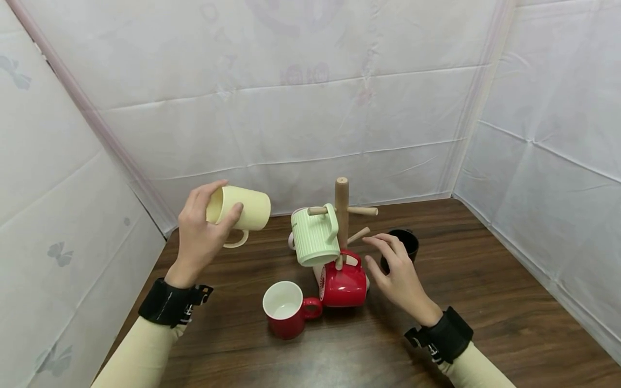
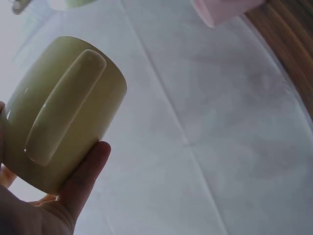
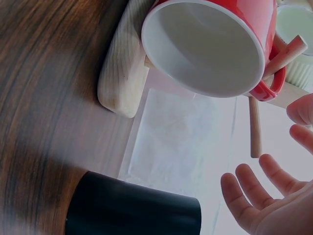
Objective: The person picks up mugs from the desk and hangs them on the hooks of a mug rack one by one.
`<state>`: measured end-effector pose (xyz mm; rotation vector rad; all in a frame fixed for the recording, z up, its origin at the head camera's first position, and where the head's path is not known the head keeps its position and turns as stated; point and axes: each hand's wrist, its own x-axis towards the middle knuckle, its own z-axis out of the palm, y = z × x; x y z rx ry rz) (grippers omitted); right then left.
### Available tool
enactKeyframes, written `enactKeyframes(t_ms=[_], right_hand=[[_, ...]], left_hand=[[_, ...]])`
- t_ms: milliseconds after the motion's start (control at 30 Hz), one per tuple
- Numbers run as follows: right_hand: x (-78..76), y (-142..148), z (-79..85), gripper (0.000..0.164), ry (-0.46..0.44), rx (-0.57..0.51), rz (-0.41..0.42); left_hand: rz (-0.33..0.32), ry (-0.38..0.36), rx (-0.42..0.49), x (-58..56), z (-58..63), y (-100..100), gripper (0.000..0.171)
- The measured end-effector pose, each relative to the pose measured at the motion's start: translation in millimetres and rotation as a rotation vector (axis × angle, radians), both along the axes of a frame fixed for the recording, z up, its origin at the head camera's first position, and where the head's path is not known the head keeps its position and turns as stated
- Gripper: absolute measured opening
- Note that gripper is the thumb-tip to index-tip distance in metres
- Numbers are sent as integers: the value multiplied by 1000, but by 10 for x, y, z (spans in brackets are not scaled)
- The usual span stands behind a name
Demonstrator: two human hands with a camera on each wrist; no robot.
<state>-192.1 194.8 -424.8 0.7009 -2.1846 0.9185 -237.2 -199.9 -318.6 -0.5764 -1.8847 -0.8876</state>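
Note:
My left hand [image 1: 204, 223] grips a pale yellow mug [image 1: 247, 209] near its rim, raised at the left of the rack; the mug lies tilted on its side, its handle [image 2: 66, 105] pointing down in the head view. A wooden mug rack [image 1: 342, 215] carries a light green ribbed mug [image 1: 314, 237] on an upper peg and a red mug [image 1: 345, 285] on a lower peg. My right hand [image 1: 400, 275] is held beside the rack with loosely bent fingers and nothing in them, between the red mug and a black mug [image 1: 407, 242].
A second red mug [image 1: 283, 312], white inside, stands upright on the dark wooden table [image 1: 233, 355] in front of the rack. Behind the green mug, part of a pink mug [image 2: 225, 10] shows in the left wrist view. White sheeting [image 1: 291, 124] encloses the table's back and sides.

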Motion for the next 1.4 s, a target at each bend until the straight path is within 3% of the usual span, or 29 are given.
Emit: enactKeyframes(t_ms=[200, 400, 667, 767, 967, 1233, 1400], right_hand=[[-7, 20, 16, 40, 20, -17, 2], [0, 34, 56, 40, 71, -24, 7], [20, 50, 146, 37, 116, -45, 16], [31, 44, 178, 36, 157, -63, 29], [61, 35, 263, 32, 250, -136, 67], [170, 5, 488, 16, 432, -184, 92], [255, -29, 627, 27, 502, -184, 80]], left_hand=[[-27, -9, 36, 136, 136, 72, 50], [-98, -42, 95, 299, 237, 166, 50], [-295, -69, 193, 530, 365, 388, 48], [-342, -71, 203, 598, 393, 495, 48], [-414, -88, 211, 688, 388, 699, 46], [-501, -187, 230, 803, 317, 966, 44], [-513, -255, 213, 851, 289, 1119, 43]])
